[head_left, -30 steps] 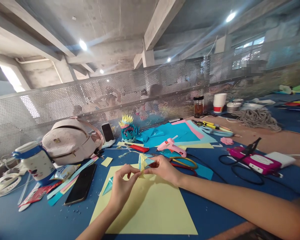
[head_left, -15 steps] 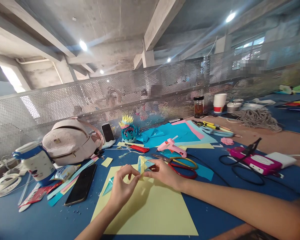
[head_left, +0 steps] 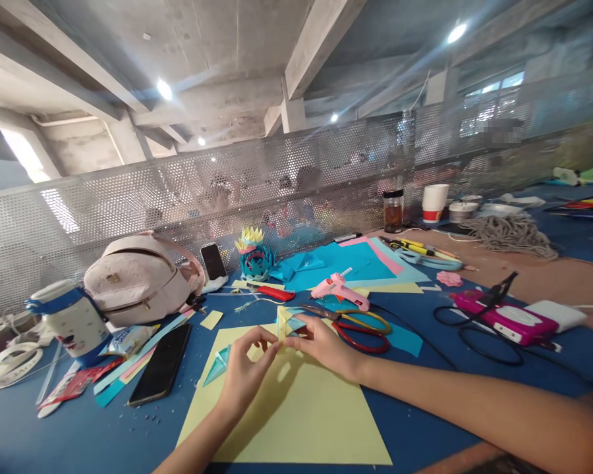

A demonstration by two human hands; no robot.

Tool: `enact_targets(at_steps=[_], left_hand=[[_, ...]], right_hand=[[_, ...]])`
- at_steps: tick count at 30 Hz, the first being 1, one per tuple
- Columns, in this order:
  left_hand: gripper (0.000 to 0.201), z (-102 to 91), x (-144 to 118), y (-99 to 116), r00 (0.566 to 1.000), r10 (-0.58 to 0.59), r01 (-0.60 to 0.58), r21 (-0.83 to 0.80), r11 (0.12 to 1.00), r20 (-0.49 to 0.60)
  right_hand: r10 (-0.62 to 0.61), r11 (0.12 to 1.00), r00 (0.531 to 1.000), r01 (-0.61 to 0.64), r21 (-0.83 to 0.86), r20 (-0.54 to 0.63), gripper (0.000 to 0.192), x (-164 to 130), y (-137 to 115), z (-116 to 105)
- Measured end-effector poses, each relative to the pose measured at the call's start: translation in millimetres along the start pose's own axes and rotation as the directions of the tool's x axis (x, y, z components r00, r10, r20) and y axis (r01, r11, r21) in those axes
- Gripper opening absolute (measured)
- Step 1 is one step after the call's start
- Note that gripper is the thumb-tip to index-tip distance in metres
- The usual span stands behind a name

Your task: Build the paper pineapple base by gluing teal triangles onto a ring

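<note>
Hands (head_left: 247, 372) lowered slightly; scissors (head_left: 358, 322) just beyond.

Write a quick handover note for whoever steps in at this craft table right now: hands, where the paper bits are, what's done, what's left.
Left hand: pinching the folded paper piece at its near edge.
Right hand: pinching the same piece from the right side, above the yellow sheet.
Nearby: a small folded teal triangle on the sheet's left edge; scissors and pink glue gun just beyond the hands; a finished paper flower at the back.
Done: the held piece is partly folded, yellow and blue.
Left: it is not yet set down or glued.
</note>
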State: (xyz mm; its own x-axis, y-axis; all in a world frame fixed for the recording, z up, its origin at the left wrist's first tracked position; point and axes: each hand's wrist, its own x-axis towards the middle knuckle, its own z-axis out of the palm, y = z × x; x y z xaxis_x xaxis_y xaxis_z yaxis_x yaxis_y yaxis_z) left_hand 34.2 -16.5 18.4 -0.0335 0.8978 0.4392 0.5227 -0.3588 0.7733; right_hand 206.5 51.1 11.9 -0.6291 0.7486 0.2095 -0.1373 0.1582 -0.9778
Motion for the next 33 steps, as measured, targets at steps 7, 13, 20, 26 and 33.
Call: enact_targets(at_steps=[7, 13, 20, 26, 33], left_hand=[[0.023, 1.3, -4.0, -1.1, 0.999, 0.046, -0.047, -0.039, 0.998, -0.017], [0.018, 4.5, -5.7, 1.1, 0.994, 0.08, -0.08, -0.002, 0.997, -0.073], [0.009, 5.6, -2.1, -4.5, 0.998, -0.044, 0.042, -0.053, 0.998, -0.04], [0.011, 7.2, -0.8, -3.6, 0.988, -0.153, 0.15, -0.102, 0.983, -0.023], [0.014, 5.3, 2.3, -9.3, 0.989, -0.144, 0.143, -0.07, 0.987, -0.008]], right_hand=[[-0.023, 0.999, 1.0, 0.023, -0.046, -0.002, 0.039, -0.8, 4.6, 1.2], [0.004, 0.999, 0.997, -0.008, -0.049, -0.082, 0.042, 0.6, 3.4, 1.1], [0.022, 1.0, 0.995, -0.023, -0.009, -0.101, 0.038, 0.7, -0.9, 1.4], [-0.025, 1.0, 0.999, 0.025, 0.004, -0.022, 0.035, 4.3, -1.6, -3.1], [-0.059, 0.997, 0.998, 0.059, -0.041, 0.011, 0.033, 9.0, 5.1, -9.1]])
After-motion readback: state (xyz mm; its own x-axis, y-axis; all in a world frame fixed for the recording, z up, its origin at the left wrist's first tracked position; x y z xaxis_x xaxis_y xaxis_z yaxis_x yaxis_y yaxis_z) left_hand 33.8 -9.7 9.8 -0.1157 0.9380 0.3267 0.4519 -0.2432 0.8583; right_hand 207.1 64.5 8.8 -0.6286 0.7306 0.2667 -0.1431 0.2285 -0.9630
